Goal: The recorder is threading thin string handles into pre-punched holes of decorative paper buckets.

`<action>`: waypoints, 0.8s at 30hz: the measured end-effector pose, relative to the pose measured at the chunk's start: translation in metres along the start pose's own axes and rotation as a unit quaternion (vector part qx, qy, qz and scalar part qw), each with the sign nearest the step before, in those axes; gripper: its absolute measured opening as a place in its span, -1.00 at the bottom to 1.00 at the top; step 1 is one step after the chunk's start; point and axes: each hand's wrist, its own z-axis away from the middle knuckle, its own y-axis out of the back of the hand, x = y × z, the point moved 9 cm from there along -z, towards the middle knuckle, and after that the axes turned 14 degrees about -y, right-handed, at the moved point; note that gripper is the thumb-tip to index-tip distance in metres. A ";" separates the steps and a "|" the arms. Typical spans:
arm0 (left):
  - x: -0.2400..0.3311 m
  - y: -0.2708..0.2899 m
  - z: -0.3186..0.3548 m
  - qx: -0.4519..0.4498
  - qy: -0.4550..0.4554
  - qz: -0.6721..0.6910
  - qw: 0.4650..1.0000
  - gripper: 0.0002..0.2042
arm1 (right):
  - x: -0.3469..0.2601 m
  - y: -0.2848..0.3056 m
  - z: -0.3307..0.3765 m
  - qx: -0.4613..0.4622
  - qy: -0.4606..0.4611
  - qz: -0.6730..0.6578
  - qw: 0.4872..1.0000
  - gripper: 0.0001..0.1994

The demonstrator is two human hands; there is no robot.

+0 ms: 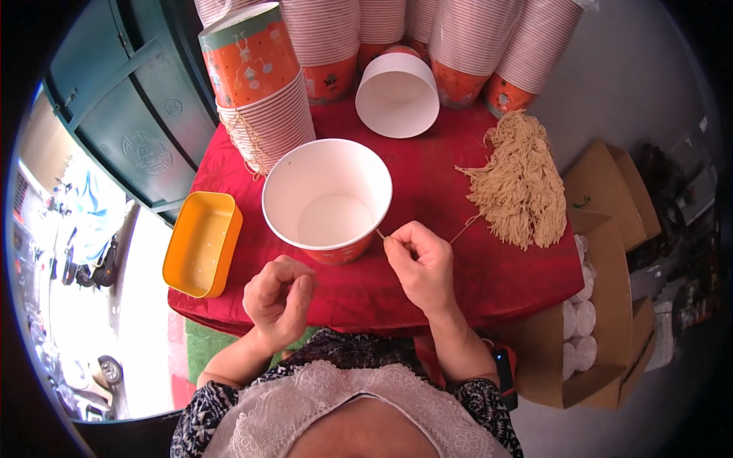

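A white-lined paper bucket (328,191) with an orange outside stands upright on the red tablecloth in front of me. My right hand (418,263) is at its right front side, thumb and fingers pinched on a thin beige string. A short end of that string sticks out toward the bucket's rim, and its other part trails from behind the hand toward a heap of beige strings (521,183). To the bucket's front left, my left hand (279,296) is curled closed, apart from the rim. Whatever it may hold is too small to make out.
A yellow plastic box (202,244) sits at the table's left edge. Behind it rises a stack of buckets (263,114) with strings draped on it. One bucket (397,95) lies tipped toward me among tall wrapped stacks. Cardboard boxes (603,298) stand right of the table; a green door (137,114) is left.
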 end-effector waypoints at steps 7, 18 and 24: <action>0.005 -0.001 -0.005 -0.008 -0.018 -0.001 1.000 -0.91 | -0.001 -0.002 -0.003 -0.004 0.014 0.012 1.000 -0.85; 0.029 0.000 -0.042 -0.089 -0.104 -0.095 0.986 -0.83 | -0.007 -0.007 -0.009 -0.013 0.024 0.038 0.999 -0.86; 0.018 -0.048 -0.101 -0.313 -0.105 -0.185 0.926 -0.67 | -0.007 -0.008 -0.012 -0.007 0.016 0.038 0.999 -0.91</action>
